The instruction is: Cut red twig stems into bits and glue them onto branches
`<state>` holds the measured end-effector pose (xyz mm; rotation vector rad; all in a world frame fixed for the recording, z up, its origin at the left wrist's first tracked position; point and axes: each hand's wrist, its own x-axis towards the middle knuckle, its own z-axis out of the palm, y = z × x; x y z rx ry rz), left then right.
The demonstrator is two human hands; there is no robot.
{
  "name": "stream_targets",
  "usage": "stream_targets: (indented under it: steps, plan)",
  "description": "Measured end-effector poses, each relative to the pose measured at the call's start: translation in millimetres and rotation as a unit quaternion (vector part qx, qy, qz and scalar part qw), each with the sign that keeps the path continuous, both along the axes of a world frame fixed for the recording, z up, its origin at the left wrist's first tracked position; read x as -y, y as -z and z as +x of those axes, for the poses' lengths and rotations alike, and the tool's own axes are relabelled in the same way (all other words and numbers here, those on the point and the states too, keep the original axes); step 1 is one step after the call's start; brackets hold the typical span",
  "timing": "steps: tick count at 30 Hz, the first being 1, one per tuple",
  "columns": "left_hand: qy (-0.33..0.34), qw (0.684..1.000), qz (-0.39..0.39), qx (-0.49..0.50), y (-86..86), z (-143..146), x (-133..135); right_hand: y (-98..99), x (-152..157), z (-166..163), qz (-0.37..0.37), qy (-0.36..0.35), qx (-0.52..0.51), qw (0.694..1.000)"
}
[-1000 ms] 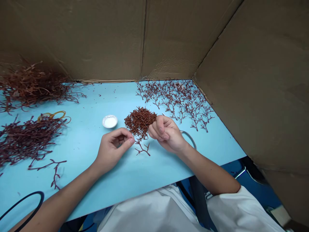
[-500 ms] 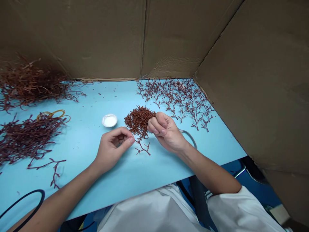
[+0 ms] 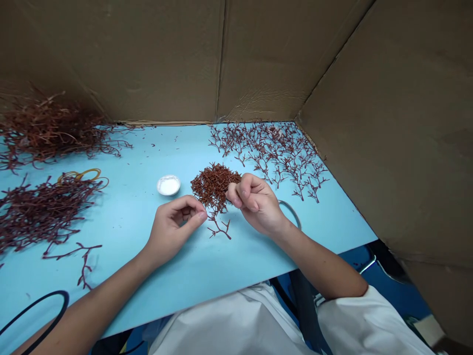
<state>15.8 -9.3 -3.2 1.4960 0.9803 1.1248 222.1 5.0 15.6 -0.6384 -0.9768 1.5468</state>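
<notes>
One branch (image 3: 220, 230) lies between the hands, its upper-left end at the fingertips of the left hand (image 3: 173, 226), just below and left of the right hand (image 3: 259, 203). Long axis: oblique, from those fingertips down and rightward; thicker stem end points toward the worktop's (image 3: 177, 291) near edge. Side forks: one upward on the right, one out to the left.

Left hand: thumb and forefinger pinch the branch end. Right hand: fingers curled inward, raised beside the twig pile (image 3: 214, 183); cannot tell whether anything is gripped. Branch's far end meets the pile's near fringe in view; contact unclear. White dish (image 3: 168, 186) sits left of the pile.
</notes>
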Motion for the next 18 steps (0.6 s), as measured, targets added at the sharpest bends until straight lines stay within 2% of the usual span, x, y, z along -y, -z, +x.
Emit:
stream_targets:
  steps: [6, 10, 18]
  plan:
    - [0.002, 1.000, -0.004, 0.002, 0.4, 0.4, -0.2, 0.4, -0.6, 0.3, -0.007, -0.025, -0.005, 1.000]
    - [0.002, 1.000, -0.003, 0.002, -0.1, 0.6, -0.1, -0.6, -0.8, -0.4, -0.011, -0.011, -0.009, 1.000]
    - [0.000, 1.000, -0.009, -0.004, -0.3, 0.1, 0.1, -0.1, 0.6, -1.0, 0.035, 0.010, 0.035, 0.999]
